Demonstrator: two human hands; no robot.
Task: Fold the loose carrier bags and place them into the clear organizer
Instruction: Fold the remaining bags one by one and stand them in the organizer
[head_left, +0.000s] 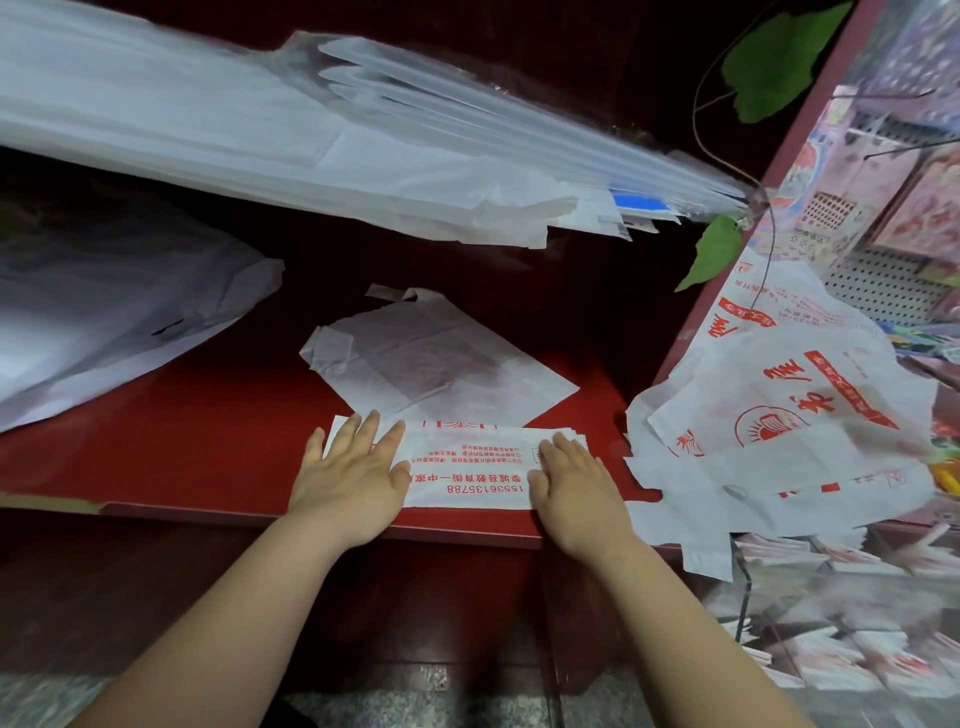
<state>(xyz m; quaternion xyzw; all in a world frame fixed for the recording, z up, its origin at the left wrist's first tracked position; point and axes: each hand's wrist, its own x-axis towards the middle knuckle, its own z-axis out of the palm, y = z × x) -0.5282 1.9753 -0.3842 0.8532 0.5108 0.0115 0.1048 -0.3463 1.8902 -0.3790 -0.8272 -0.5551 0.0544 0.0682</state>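
Observation:
A white carrier bag with red print (467, 465) lies folded into a long strip at the front edge of the red shelf (208, 431). My left hand (353, 473) presses flat on its left end, fingers spread. My right hand (576, 488) lies flat on its right end. Behind the strip rests a plain white bag (431, 358), loosely folded. A heap of loose printed bags (789, 415) hangs over the shelf's right edge. A clear organizer (831, 623) with folded printed bags inside shows at the lower right.
A big stack of clear and white plastic sheets (311, 135) slants across the back. Another translucent bag (104, 301) lies at the left. Green leaves (779, 57) and a rack of colourful goods (893, 197) stand at the right.

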